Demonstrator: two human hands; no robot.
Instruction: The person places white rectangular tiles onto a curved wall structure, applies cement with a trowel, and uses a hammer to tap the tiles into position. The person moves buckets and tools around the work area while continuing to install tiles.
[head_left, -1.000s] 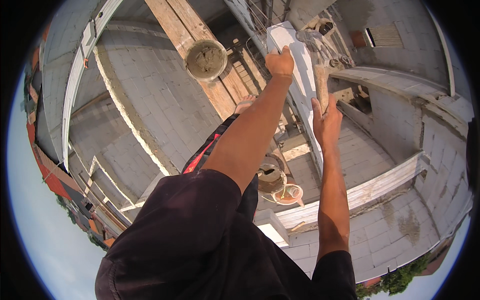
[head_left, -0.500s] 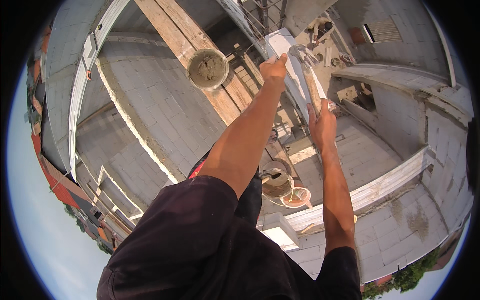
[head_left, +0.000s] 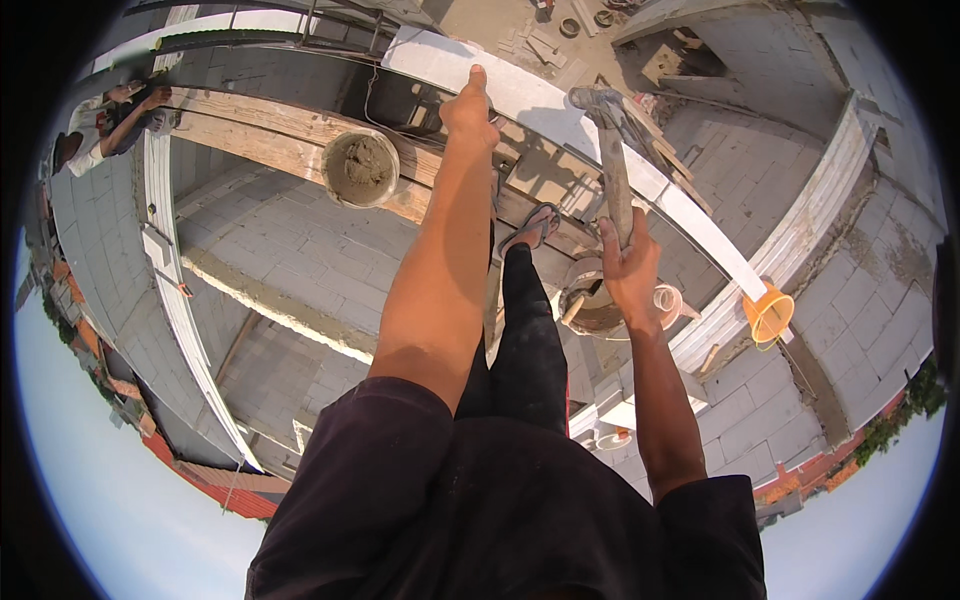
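Observation:
My right hand (head_left: 630, 265) is closed around the wooden handle of a hammer (head_left: 615, 175). The grey head of the hammer is over the long pale white block course (head_left: 530, 90), which runs diagonally from upper middle to lower right. At the near edge of that course is my left hand (head_left: 468, 115). Its thumb is stretched over the top and the other fingers are curled, partly hidden. Left of this hand, a bucket of grey mortar (head_left: 360, 168) sits on wooden planks (head_left: 260, 140). My foot in a sandal (head_left: 535, 225) stands on the planks between my arms.
Another mortar bucket (head_left: 595, 310) with a tool in it is behind my right hand, beside a small pale pail (head_left: 667, 298). An orange bucket (head_left: 770, 313) sits on the far right of the wall. At far left, another person (head_left: 105, 125) is by the planks. The ground lies well below.
The view has turned, so the wall and planks now run more across the picture. The other person at left and the orange bucket have come into view. Both hands keep their holds.

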